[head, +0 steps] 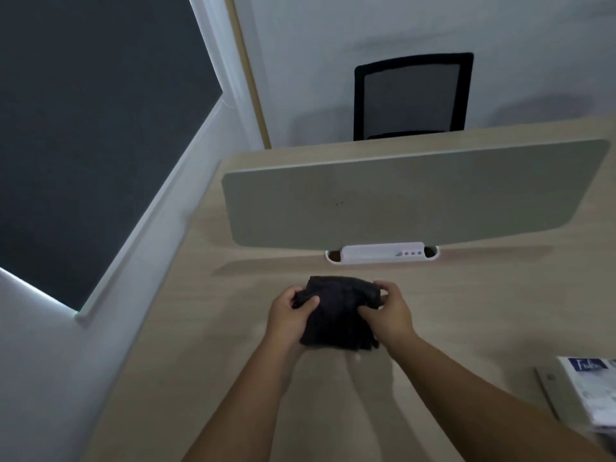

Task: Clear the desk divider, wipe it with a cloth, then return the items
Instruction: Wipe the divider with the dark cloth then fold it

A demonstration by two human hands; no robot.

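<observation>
I hold a dark cloth [336, 311] with both hands over the desk [186, 328]. My left hand [293, 316] grips its left side and my right hand [388, 310] grips its right side. The divider [413, 191] stands up just behind the cloth, bare. Some papers [586, 388] lie on the desk by my right arm.

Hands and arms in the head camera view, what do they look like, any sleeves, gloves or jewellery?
Both forearms are bare as far as the frame shows, with no sleeve in view. The left hand and the right hand wear no gloves. No watch, bracelet or ring shows on the visible wrists and fingers. The picture is slightly soft, so very small details cannot be ruled out.
</observation>
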